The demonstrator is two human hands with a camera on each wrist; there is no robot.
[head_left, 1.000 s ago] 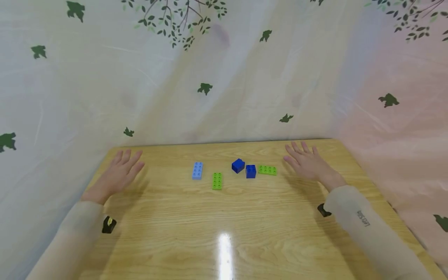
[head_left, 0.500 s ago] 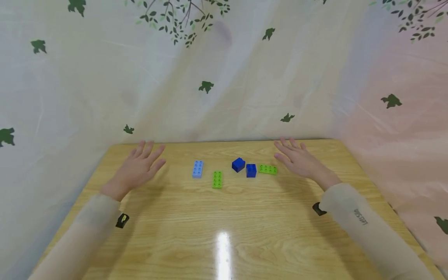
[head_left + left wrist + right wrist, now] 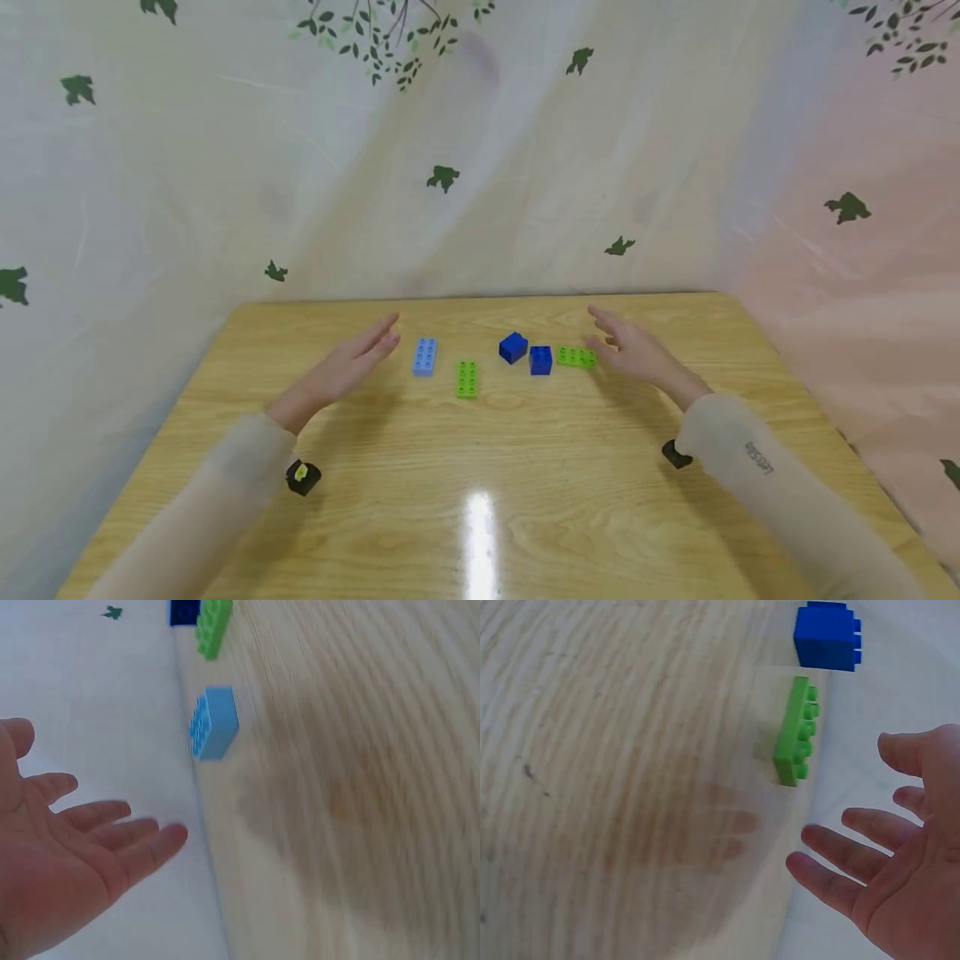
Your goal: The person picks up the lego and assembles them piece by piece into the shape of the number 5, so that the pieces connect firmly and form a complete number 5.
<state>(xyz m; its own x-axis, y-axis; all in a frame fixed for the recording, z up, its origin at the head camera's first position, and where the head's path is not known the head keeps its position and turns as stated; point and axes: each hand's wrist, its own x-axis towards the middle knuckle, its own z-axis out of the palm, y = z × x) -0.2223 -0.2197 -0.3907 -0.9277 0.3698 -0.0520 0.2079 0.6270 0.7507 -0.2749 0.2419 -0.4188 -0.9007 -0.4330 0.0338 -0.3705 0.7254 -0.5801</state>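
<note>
My left hand [image 3: 341,369] hovers over the table, fingers loosely extended and nothing in them. Just to its right lies a light blue building brick [image 3: 424,357], also plain in the left wrist view. My right hand [image 3: 636,348] holds nothing either; its spread fingers hang above the table at the right end of a flat green brick [image 3: 576,357]. Between the hands are a second green brick [image 3: 467,380], set lengthwise, and two dark blue bricks: a tilted-looking one [image 3: 513,347] and a squarer one [image 3: 540,361] beside the right green brick.
The bricks lie toward the far side of a wooden table [image 3: 420,467]. Behind it hangs a pale curtain [image 3: 337,183] printed with green leaves, meeting the table's back edge. A bright light reflection shows on the near tabletop.
My left hand has moved right toward the light blue brick and turned edge-on. My right hand has shifted left to the right green brick. The bricks stay where they were.
</note>
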